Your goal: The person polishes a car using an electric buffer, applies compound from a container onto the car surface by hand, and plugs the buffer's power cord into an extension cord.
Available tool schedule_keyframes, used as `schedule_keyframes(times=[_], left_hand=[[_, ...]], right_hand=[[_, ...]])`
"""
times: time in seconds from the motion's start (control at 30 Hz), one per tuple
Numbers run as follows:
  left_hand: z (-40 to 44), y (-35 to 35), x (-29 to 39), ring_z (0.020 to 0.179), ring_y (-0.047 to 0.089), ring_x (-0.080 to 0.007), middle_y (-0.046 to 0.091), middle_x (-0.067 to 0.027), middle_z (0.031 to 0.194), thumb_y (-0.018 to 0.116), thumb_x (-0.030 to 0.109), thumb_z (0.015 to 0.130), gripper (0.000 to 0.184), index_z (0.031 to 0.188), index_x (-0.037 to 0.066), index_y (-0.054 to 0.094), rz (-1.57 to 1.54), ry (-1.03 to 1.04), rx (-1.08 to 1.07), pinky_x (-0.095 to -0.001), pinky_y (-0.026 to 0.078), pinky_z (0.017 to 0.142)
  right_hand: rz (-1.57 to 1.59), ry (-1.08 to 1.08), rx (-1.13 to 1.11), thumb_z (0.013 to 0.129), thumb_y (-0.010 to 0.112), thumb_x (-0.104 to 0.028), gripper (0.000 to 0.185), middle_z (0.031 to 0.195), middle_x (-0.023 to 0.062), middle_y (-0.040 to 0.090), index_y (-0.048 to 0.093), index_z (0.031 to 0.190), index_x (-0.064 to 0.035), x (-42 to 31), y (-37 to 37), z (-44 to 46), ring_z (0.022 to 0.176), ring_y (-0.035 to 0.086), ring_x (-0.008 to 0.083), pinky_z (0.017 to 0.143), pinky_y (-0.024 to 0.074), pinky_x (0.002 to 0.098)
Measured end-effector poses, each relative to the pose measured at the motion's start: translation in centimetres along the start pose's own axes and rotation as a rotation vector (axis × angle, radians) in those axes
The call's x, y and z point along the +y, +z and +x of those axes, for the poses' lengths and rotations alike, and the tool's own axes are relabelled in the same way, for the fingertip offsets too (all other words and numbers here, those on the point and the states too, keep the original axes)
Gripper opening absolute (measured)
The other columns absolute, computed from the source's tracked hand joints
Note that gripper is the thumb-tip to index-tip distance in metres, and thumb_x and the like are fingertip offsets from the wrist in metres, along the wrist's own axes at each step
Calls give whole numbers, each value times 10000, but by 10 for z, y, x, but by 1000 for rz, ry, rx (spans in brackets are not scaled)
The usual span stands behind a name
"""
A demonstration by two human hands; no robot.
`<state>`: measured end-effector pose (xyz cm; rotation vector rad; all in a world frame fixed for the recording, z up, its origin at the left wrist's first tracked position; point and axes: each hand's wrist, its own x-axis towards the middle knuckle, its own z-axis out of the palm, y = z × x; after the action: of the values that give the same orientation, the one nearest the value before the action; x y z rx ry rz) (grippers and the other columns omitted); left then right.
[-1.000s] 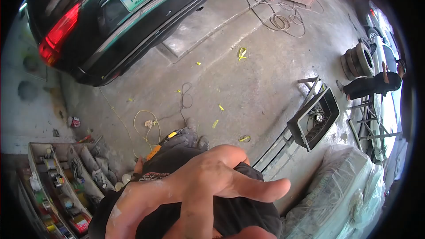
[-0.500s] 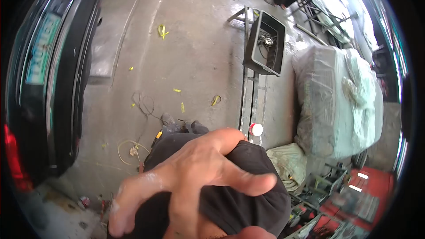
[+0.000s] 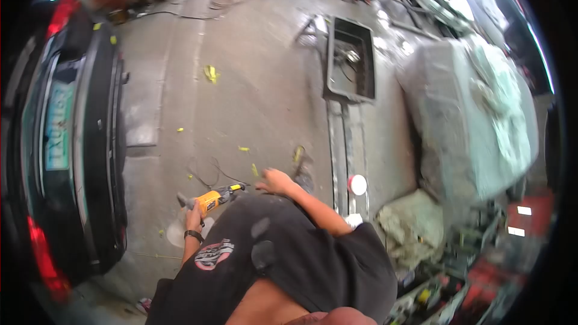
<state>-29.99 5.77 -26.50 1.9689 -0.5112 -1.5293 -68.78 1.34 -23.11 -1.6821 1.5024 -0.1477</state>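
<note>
The dark car (image 3: 101, 126) stands at left. The orange power tool (image 3: 209, 201) is near, left of centre, gripped by the left hand (image 3: 193, 216). The right hand (image 3: 277, 181), just beside, appears empty, fingers loosely spread. Steady control likely calls for a two-handed hold.

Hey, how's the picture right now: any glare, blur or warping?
Head view: the dark car bows at the left; the corners go black; white glare washes out the upper right; reflections shine on the floor beside the black bin; mild blur softens the licence plate and orange power tool.
</note>
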Motion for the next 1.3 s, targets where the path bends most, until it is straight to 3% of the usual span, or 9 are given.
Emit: schedule_keyframes(times=[0.1, 0.13, 0.2, 0.27, 0.37, 0.5, 0.53, 0.7, 1.3], left_hand=[[-17, 57, 33, 643, 566, -127, 625, -12, 761, 610, 357, 958, 356, 1007, 11, 677, 106, 165, -25, -312, 454, 563], [-31, 82, 52, 762, 632, -182, 676, -73, 862, 631, 402, 929, 447, 1035, -30, 674, 267, 121, -25, -352, 498, 663], [-32, 138, 60, 800, 668, -235, 685, -144, 853, 650, 540, 864, 617, 986, -65, 664, 431, 332, 90, -392, 520, 696], [-51, 190, 82, 701, 656, -244, 658, -168, 760, 636, 630, 830, 703, 836, -73, 650, 676, 310, 142, -429, 498, 616], [-34, 256, 73, 641, 640, -281, 636, -180, 684, 634, 612, 837, 672, 778, -58, 644, 578, 614, 177, -443, 484, 595], [-103, 331, 136, 615, 638, -318, 633, -206, 666, 649, 563, 837, 605, 784, -39, 668, 524, 715, 24, -440, 484, 589], [-112, 348, 141, 607, 636, -327, 632, -212, 665, 651, 555, 837, 592, 784, -34, 674, 577, 719, -23, -439, 485, 587], [-168, 390, 170, 646, 647, -389, 628, -251, 689, 676, 510, 823, 568, 790, -56, 664, 644, 863, -176, -456, 481, 589], [-157, 399, 216, 635, 617, -415, 592, -254, 652, 663, 491, 828, 571, 722, -68, 606, 760, 1049, -555, -487, 452, 570]], right_hand=[[23, 45, 77, 831, 688, -511, 565, 939, 255, 672, 667, 937, 43, 57, -21, -18, 947, 640, 406, 831, 496, 479], [27, 12, 67, 826, 715, -482, 565, 910, 235, 681, 658, 972, 61, 78, -30, -19, 877, 667, 376, 779, 517, 446], [164, 47, -7, 818, 702, -506, 590, 1005, 289, 665, 658, 1003, 52, 115, -54, -22, 989, 639, 431, 818, 507, 483], [199, 5, -40, 810, 724, -494, 596, 969, 285, 671, 649, 1024, 58, 152, -70, -27, 944, 652, 425, 806, 512, 469], [386, -64, -99, 799, 757, -460, 588, 939, 260, 682, 638, 1057, 55, 172, -97, -24, 907, 665, 388, 812, 512, 448], [219, -175, 12, 793, 798, -359, 748, 1225, 292, 522, 467, 1290, 93, 172, -121, -17, 1118, 548, 373, 941, 459, 430], [232, -186, -32, 793, 805, -316, 835, 1311, 287, 404, 359, 1367, 94, 174, -126, -18, 1173, 489, 387, 989, 431, 440], [503, -144, 25, 850, 755, -258, 737, 1334, 253, 410, 362, 1380, 72, 146, -155, -55, 1157, 512, 329, 998, 428, 434], [457, -212, 544, 885, 714, -258, 617, 1278, 239, 484, 443, 1318, 89, 75, -152, -45, 1132, 529, 299, 982, 439, 416]])
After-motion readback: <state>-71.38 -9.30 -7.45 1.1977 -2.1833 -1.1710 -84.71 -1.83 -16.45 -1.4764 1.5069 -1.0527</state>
